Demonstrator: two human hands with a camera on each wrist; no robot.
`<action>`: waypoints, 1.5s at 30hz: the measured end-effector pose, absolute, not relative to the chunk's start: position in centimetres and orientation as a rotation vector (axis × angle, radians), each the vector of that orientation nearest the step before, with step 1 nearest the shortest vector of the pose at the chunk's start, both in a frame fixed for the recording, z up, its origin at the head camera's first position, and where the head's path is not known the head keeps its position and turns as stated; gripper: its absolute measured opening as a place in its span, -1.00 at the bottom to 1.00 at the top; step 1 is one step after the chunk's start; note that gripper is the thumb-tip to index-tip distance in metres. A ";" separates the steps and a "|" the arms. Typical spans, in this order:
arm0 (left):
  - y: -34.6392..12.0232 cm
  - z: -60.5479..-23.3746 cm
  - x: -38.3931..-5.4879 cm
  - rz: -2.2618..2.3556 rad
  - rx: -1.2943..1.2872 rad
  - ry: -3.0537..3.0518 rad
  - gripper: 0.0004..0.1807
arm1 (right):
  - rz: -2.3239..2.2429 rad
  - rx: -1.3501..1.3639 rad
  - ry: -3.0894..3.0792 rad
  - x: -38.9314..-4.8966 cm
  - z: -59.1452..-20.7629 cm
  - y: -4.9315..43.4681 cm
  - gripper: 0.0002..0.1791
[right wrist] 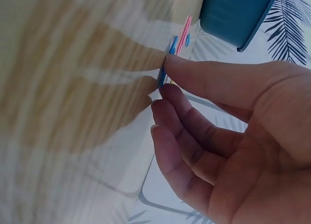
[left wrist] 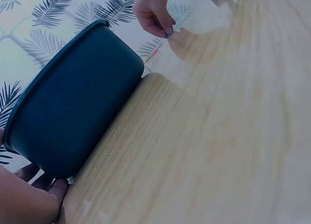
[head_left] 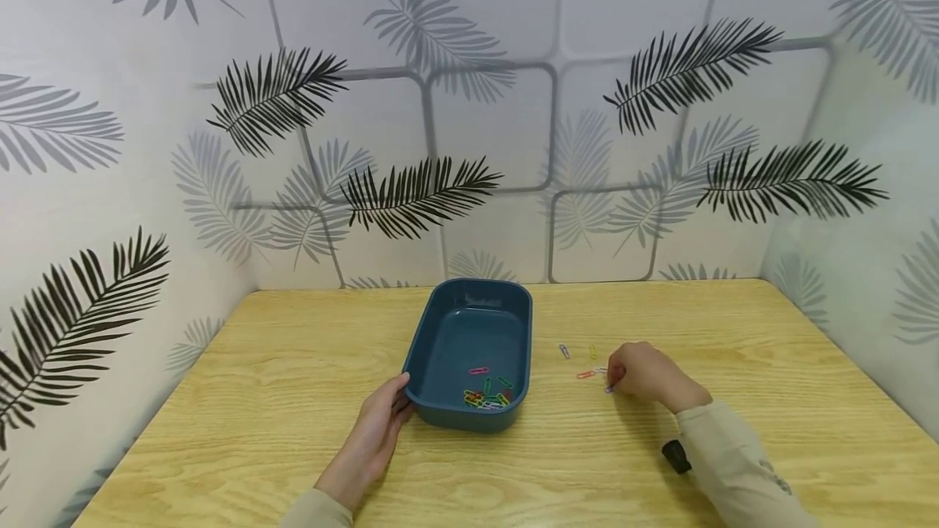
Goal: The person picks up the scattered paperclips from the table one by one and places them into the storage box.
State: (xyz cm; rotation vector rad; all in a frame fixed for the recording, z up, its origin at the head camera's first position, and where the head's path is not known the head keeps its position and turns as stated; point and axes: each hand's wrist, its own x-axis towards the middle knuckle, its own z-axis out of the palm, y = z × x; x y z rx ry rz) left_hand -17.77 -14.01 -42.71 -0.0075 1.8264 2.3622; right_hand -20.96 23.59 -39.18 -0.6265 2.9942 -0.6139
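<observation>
A dark blue plastic bin (head_left: 458, 341) stands on the table, with several coloured paper clips (head_left: 487, 400) heaped at its near end. My left hand (head_left: 377, 430) holds its near left corner, thumb at the rim and fingers against the side and lower edge. To the right of the bin, my right hand (head_left: 649, 373) pinches a blue paper clip (head_left: 609, 389) between thumb and forefinger, low at the tabletop. Beside those fingertips lie a pink paper clip (head_left: 585, 375) and a white paper clip (head_left: 601, 370).
A purple paper clip (head_left: 564, 351) and a yellow paper clip (head_left: 592, 352) lie a little farther back on the wooden table (head_left: 293, 365). Leaf-patterned walls (head_left: 499, 235) enclose the back and sides. A black device (head_left: 676, 456) sits at the right wrist.
</observation>
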 end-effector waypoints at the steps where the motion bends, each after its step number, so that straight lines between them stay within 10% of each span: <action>1: -14.0 -42.7 -17.8 2.361 -0.009 1.828 -0.38 | -0.618 -0.620 2.992 -21.0 -39.2 23.6 -0.84; 45: -14.1 -42.8 -17.7 2.345 0.038 1.870 -0.39 | -0.875 -0.797 2.888 -21.7 -39.1 23.4 -0.92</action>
